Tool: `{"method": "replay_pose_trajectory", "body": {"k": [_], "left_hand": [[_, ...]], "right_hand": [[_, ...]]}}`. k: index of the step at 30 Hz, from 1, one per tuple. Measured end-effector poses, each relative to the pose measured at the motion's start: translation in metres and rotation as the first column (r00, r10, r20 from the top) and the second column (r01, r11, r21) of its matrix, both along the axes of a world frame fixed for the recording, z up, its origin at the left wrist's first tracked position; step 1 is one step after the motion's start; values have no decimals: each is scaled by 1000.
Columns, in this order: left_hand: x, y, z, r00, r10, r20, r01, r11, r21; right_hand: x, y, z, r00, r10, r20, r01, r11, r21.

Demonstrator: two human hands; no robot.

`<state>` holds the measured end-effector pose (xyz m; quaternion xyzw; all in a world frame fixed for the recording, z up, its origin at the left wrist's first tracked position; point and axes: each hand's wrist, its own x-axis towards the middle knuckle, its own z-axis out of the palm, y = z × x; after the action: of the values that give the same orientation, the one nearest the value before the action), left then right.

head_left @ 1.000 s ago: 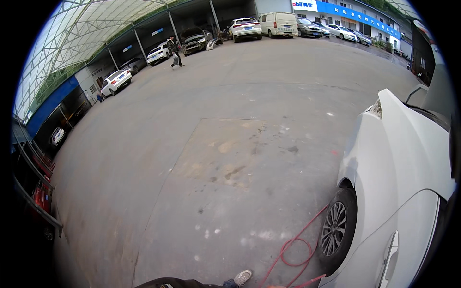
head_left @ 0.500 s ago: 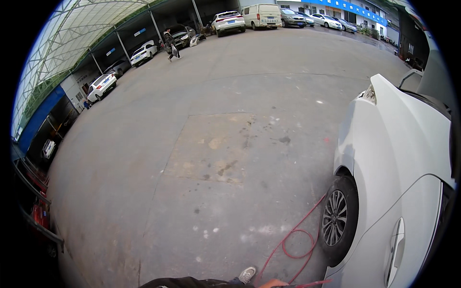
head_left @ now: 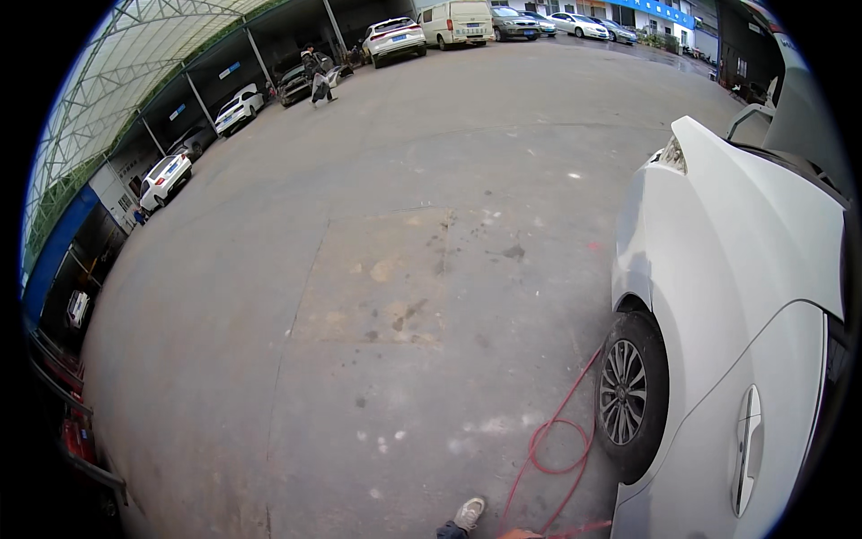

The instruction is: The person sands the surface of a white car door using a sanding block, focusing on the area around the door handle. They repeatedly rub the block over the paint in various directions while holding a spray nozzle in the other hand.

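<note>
At the bottom edge, only the top strip of my left hand (head_left: 521, 534) shows, with its fingers mostly cut off. A length of thin red hose (head_left: 579, 530) runs from beside this hand to the right, in front of the white car's lower side, and my hand appears closed on it. More of the red hose (head_left: 536, 446) lies looped on the floor, leading up to the car's front wheel (head_left: 624, 393). My right hand is out of the picture. One of my shoes (head_left: 469, 513) stands on the floor left of the hand.
A white car (head_left: 718, 234) fills the right side, its door handle (head_left: 745, 449) near me. Grey concrete floor (head_left: 224, 296) stretches left and ahead. Several parked vehicles, among them a van (head_left: 458, 22), stand along the far side. A person (head_left: 319, 76) walks there carrying a bag.
The view has shifted slightly, so the car and wheel sit a little higher. My dark sleeve has dropped out of the picture and less of my hand shows. The distant person has taken a step.
</note>
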<state>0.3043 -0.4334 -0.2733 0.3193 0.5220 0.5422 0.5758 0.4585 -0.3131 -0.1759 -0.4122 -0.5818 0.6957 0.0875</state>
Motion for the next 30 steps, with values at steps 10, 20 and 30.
{"method": "replay_pose_trajectory", "body": {"k": [10, 20, 30], "left_hand": [[17, -18, -34, 959, 151, 241, -108, 977, -182], [13, 7, -2, 993, 50, -102, -74, 969, -236], [0, 0, 21, 985, -16, 174, 51, 978, -201]], "right_hand": [[-10, 17, -3, 973, 230, -1, -229, 970, 87], [-13, 22, -7, 999, 35, -4, -35, 997, 65], [10, 39, -22, 941, 333, -60, -337, 939, -69]]}}
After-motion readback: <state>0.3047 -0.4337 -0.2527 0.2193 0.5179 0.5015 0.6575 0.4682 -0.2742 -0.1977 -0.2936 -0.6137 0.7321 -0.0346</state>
